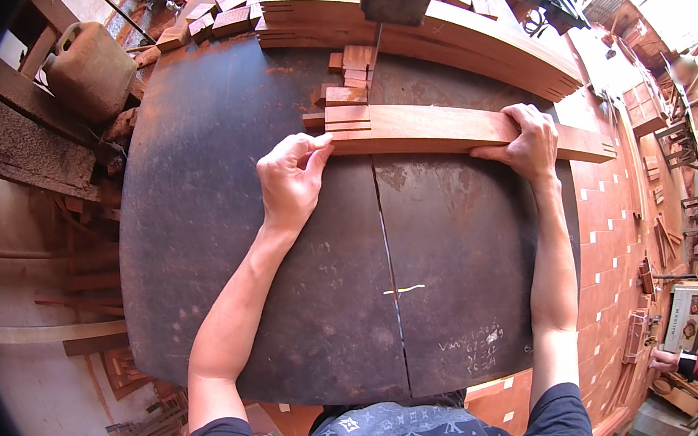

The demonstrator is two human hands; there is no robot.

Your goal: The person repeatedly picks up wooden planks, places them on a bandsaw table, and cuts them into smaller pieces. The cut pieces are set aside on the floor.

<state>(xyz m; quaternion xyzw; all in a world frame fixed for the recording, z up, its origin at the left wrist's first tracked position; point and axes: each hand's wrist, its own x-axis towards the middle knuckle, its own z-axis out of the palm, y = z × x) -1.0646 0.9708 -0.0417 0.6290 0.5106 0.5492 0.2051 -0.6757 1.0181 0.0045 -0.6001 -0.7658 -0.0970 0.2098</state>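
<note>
While your right hand (527,140) is wrapping over the reddish hardwood beam (441,126), thumb lying along the near face and fingers bending over the top, your left hand (290,182) is holding the near left corner between a nearly closed thumb and forefinger; how firmly, you cannot tell from this view. The beam is lying across the dark band-saw table (285,259), its left end close to the band-saw blade (376,50), its right end reaching past the table's edge. It is probably handling as something stiff, fairly heavy and not slippery; the slotted ends are likely the more fragile parts, so the solid middle is offering the safer hold, well away from the blade. It is showing straight edges, smooth reddish-brown faces and narrow dark slots at both ends. Small offcut blocks (346,96) are sitting just beyond its left end.
</note>
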